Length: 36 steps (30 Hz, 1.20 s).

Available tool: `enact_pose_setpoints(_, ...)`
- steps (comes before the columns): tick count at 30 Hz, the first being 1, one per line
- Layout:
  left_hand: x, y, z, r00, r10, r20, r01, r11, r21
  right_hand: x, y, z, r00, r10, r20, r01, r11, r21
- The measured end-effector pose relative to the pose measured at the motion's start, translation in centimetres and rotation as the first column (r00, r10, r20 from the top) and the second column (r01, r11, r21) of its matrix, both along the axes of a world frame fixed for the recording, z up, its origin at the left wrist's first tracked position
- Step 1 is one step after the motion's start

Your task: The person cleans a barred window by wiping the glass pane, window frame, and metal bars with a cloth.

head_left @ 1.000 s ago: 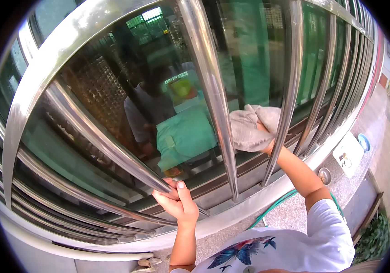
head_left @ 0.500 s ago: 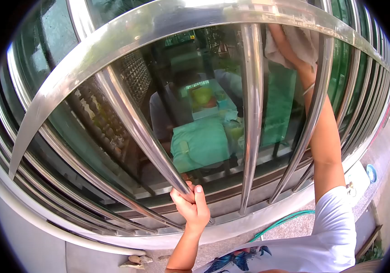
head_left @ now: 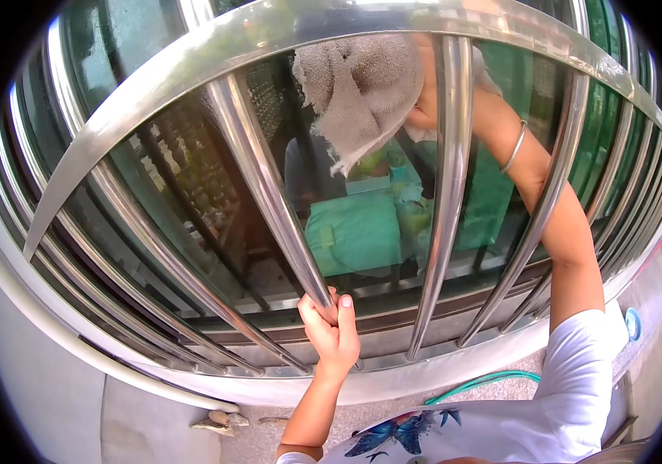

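My left hand (head_left: 331,339) is wrapped around the lower part of a shiny metal bar (head_left: 265,182), its thumb along the front. Through the gap between the bars, my right arm reaches in behind the grille. The right hand (head_left: 428,100) holds a grey-beige towel (head_left: 365,89) up against the window glass (head_left: 149,201). Part of that hand is covered by another upright bar (head_left: 447,170) and by the towel, which hangs down with a frayed corner.
A curved metal rail (head_left: 300,35) crosses above my hands, joining several bars. Behind the glass appears a folded green item (head_left: 354,236), amid reflections. Below lie a green hose (head_left: 485,380), some stones (head_left: 221,421) and a blue round object (head_left: 633,325).
My right hand has brought the towel left and down across the glass, from the right-hand gap toward the middle one. My left hand keeps its hold on the bar.
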State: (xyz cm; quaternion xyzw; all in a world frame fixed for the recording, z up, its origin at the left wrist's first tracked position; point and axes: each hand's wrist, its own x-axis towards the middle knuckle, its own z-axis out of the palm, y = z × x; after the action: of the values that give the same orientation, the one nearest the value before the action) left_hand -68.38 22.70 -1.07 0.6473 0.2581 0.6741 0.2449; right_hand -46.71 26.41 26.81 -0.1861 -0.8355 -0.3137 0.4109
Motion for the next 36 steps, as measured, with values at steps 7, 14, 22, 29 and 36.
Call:
enact_pose_setpoints(7, 0.2, -0.1, 0.9, 0.998, -0.038, 0.057, 0.039, 0.999, -0.012, 3.0, -0.7, -5.4, 0.978, -0.121, 0.173, 0.173, 0.927, -0.333)
enact_pose_setpoints(14, -0.1, -0.8, 1.6, 0.983, -0.132, 0.13, 0.147, 0.982, -0.12, 9.5, -3.3, -21.4, 0.798, -0.034, 0.601, 0.313, 0.876, -0.366)
enact_pose_setpoints(22, -0.4, -0.3, 1.3, 0.97, -0.209, 0.122, 0.224, 0.966, -0.13, 10.8, -14.9, -20.0, 0.857, -0.499, 0.127, 0.382, 0.452, -0.806)
enact_pose_setpoints(29, -0.5, -0.1, 0.7, 0.958, -0.245, 0.146, 0.266, 0.953, -0.145, 5.1, -23.4, -13.8, 0.41, -0.532, -0.741, -0.483, 0.562, -0.671)
enact_pose_setpoints(36, -0.7, 0.4, 0.3, 0.953, -0.28, 0.118, 0.294, 0.948, -0.121, -0.9, -19.0, -12.3, 0.567, -0.193, -0.801, 0.055, 0.979, -0.197)
